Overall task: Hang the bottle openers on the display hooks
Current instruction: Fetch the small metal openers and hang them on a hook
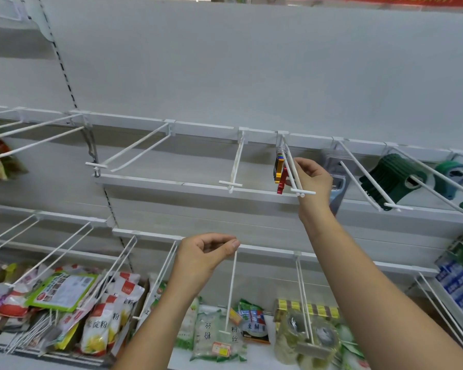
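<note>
Below the display hook point(305, 193) and nearest the camera, the left hand point(206, 252) is raised in front of the lower rail. Its fingers point(217, 245) are curled with the thumb laid against the forefinger, just above the root of a bare lower hook point(231, 289). Whether they pinch anything cannot be told. Under that hand, far below the display hook, food packets point(217, 337) lie on the bottom shelf.

Higher up, the right hand point(312, 180) is at the display hook itself. Its fingers point(301, 165) are bent round the two white wires, and the thumb and fingertips pinch the red bottle opener point(281, 182), which hangs about halfway along the hook on its left side. Just behind it on the same hook hangs a gold bottle opener point(278, 170). Further back still, a tight row of coloured openers point(280, 155) sits against the rail. To the right of the display hook, dark green items point(393, 177) hang on neighbouring hooks.
</note>
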`<state>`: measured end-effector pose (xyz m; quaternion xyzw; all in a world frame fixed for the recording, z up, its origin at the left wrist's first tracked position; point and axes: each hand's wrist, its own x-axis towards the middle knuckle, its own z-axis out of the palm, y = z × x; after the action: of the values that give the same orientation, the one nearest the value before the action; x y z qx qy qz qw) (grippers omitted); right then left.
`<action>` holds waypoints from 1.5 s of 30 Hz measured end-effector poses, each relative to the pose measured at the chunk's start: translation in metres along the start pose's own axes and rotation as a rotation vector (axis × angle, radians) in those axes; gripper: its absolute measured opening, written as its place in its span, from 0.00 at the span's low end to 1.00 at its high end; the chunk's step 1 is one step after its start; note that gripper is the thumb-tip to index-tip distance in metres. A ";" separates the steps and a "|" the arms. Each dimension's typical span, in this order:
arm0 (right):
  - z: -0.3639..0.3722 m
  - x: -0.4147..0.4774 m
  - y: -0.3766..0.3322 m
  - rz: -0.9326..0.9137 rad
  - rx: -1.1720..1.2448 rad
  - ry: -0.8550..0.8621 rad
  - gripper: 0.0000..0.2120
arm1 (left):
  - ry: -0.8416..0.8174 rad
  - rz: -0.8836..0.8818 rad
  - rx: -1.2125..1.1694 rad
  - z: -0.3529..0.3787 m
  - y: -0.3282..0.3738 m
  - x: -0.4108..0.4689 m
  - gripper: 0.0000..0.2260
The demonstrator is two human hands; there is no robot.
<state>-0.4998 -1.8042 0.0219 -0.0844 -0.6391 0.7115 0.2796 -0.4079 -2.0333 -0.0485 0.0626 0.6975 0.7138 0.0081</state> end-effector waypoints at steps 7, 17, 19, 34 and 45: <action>0.012 0.021 0.004 0.013 -0.004 0.039 0.05 | 0.026 -0.018 -0.005 -0.011 -0.003 0.005 0.07; 0.011 0.018 0.007 0.017 -0.029 0.055 0.02 | 0.024 -0.010 0.013 -0.019 -0.005 0.004 0.08; 0.004 0.009 0.010 0.037 -0.046 0.076 0.04 | 0.012 -0.013 -0.004 -0.019 -0.008 0.001 0.08; -0.156 -0.196 0.063 0.145 -0.178 0.007 0.10 | -0.252 -0.048 0.028 0.100 -0.043 -0.054 0.11; -0.430 -0.310 -0.002 0.105 -0.127 0.363 0.13 | -0.630 -0.049 -0.013 0.349 -0.045 -0.220 0.12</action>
<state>-0.0367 -1.5902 -0.1220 -0.2619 -0.6166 0.6566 0.3467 -0.1577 -1.7072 -0.1035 0.2637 0.6573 0.6635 0.2413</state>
